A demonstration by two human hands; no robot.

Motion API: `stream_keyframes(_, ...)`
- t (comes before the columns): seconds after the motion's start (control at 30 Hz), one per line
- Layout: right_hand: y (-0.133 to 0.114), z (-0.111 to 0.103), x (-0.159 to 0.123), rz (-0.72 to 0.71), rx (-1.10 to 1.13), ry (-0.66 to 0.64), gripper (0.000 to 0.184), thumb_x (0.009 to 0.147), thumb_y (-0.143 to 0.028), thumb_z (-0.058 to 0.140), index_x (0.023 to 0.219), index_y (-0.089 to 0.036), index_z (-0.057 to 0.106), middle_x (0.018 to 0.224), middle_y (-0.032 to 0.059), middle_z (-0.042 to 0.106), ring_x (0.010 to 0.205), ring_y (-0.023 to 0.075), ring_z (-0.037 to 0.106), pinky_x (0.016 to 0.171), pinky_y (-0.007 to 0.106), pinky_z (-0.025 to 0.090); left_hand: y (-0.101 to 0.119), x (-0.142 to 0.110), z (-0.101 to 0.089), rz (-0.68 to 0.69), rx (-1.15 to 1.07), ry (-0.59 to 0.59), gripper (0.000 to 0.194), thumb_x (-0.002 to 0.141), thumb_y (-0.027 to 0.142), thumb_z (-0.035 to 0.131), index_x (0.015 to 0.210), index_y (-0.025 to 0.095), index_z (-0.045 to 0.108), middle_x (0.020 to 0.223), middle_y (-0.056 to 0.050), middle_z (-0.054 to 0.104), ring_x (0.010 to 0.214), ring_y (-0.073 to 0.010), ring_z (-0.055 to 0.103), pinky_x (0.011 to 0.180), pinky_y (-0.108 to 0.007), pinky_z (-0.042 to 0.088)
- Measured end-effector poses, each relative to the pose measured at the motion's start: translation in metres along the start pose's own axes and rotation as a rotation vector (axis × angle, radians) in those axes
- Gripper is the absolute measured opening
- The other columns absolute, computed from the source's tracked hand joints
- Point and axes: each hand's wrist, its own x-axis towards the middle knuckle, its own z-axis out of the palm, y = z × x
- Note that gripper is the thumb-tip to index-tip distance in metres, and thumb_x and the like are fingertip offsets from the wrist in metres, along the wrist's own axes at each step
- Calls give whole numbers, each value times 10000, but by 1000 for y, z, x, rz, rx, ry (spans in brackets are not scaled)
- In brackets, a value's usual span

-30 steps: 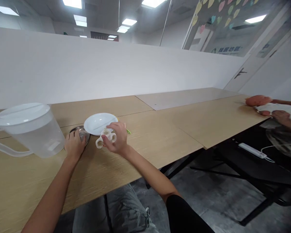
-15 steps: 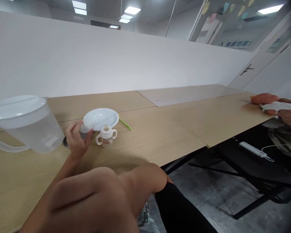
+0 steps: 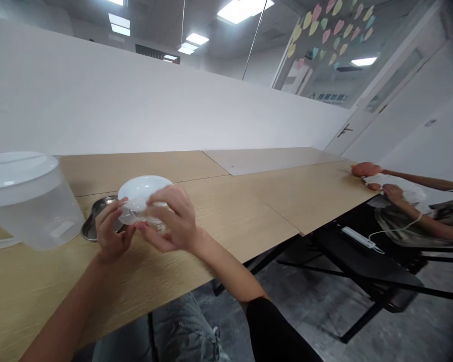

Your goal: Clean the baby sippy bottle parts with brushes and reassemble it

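Together, the left hand [image 3: 112, 230] and right hand [image 3: 174, 219] gripped a clear baby bottle [image 3: 139, 217] between curled fingers, just in front of a white plate [image 3: 141, 186]. A steel tray [image 3: 97, 219] lay beside the left hand, a lidded plastic pitcher [image 3: 30, 201] stood further left on the table [image 3: 226, 221], and lettering [image 3: 330, 96] on the far glass was too small to read.

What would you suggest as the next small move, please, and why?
Probably a small twist of the handled collar with the right hand, while the left hand steadies the clear bottle: both hands meet around the two pieces just in front of the white plate, though fingers hide how far the thread has engaged.
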Motion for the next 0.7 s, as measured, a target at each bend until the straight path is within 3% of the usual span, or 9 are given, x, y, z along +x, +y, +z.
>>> stream_keyframes(0.1, 20, 24, 6, -13, 58, -69, 414, 909, -449, 541, 1205, -165, 596, 1234, 134, 606, 1199, 249, 530, 1041, 438, 405, 6, 5, 0, 302, 41, 96, 367, 882, 373, 621, 1156, 203, 447, 1170, -122, 617, 1080, -228, 637, 867, -388, 567)
stream_keyframes(0.17, 28, 35, -4, -64, 80, -122, 437, 920, -431, 509, 1265, -170, 569, 1233, 117, 626, 1200, 239, 540, 1089, 462, 363, 10, 8, 1, 390, 55, 77, 370, 909, 385, 591, 1190, 193, 446, 1171, -125, 622, 1051, -214, 655, 823, -352, 584)
stream_keyframes(0.27, 35, 48, -28, -99, 83, -50, 459, 936, -438, 474, 1296, -166, 557, 1167, 110, 670, 1126, 230, 595, 1076, 467, 389, 14, 9, 4, 452, 85, 3, 424, 940, 392, 543, 1288, 218, 376, 1227, -131, 612, 1081, -218, 656, 825, -351, 591)
stream_keyframes(0.37, 41, 58, -45, -23, 92, 124, 485, 954, -465, 454, 1318, -154, 536, 1145, 130, 683, 1088, 240, 622, 1010, 445, 464, 18, 9, 8, 388, 128, -36, 564, 942, 411, 529, 1406, 196, 292, 1321, -184, 570, 1214, -271, 588, 906, -397, 569)
stream_keyframes(0.53, 43, 71, -50, 365, 240, 277, 445, 990, -424, 428, 1360, -183, 484, 1198, 129, 662, 1129, 225, 613, 959, 405, 514, 24, 7, 15, 229, 187, -140, 707, 933, 324, 554, 1514, 114, 211, 1370, -208, 548, 1282, -281, 531, 1025, -380, 496)
stream_keyframes(0.7, 43, 78, -56, 377, 313, 246, 412, 988, -434, 452, 1328, -211, 521, 1130, 92, 691, 1061, 205, 639, 940, 373, 524, 17, -5, 20, 75, 189, -279, 579, 962, 320, 489, 1493, 172, 310, 1347, -146, 587, 1240, -261, 571, 1020, -381, 498)
